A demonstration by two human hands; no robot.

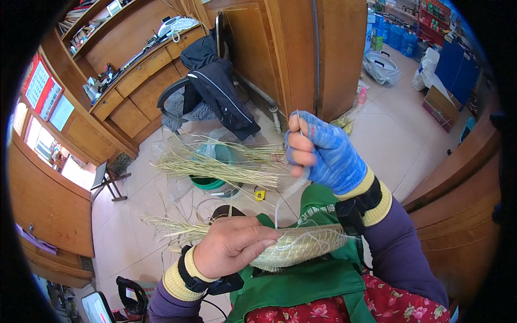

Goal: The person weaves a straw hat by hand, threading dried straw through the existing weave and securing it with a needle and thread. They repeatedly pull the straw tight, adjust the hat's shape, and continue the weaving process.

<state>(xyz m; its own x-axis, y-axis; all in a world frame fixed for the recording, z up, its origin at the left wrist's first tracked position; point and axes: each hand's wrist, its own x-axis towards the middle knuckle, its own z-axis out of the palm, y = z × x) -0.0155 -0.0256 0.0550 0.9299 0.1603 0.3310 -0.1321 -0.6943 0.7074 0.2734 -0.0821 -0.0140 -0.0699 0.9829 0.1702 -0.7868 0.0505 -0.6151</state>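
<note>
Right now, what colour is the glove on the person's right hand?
Mottled blue, on the right hand; head view.

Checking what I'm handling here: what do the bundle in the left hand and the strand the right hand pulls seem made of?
Bundle: looks like dried straw or grass, pale yellow-green, matte, with loose stalk ends splaying out. Strand: thin, whitish, slightly glossy, probably plastic or nylon cord; too fine to be sure.

Dark jacket (218, 91) draped on a chair; green basin (211, 180) on the tiled floor; wooden cabinet (137, 81)

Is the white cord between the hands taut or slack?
Taut: the cord runs nearly straight from the raised right hand down to the broom under the left hand.
</note>
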